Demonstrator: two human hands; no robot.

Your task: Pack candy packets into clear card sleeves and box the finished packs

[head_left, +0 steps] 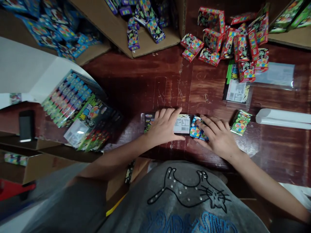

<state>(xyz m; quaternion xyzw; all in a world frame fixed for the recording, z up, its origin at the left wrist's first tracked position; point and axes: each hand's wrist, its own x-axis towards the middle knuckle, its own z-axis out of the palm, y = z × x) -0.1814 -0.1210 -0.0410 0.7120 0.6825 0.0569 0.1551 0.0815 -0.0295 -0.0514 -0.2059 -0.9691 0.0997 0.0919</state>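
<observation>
My left hand (164, 125) lies with fingers spread over a printed card in a clear plastic sleeve (182, 124). The card's white label shows to the right of my thumb. Beside the sleeve's right end, my right hand (217, 134) is curled over small blue candy boxes (195, 127), its fingers on top and the thumb at the near side. My palm hides part of those boxes, so I cannot tell how many there are. A small green packet (241, 122) sits just right of my right hand, apart from it.
Small red boxes (228, 42) lie heaped at the back right, partly over another sleeved card (236, 90). Cardboard boxes of purple packs (155, 30) and blue packs (65, 32) stand behind. Filled packages (73, 97) are stacked left; a white roll (283, 118) lies right.
</observation>
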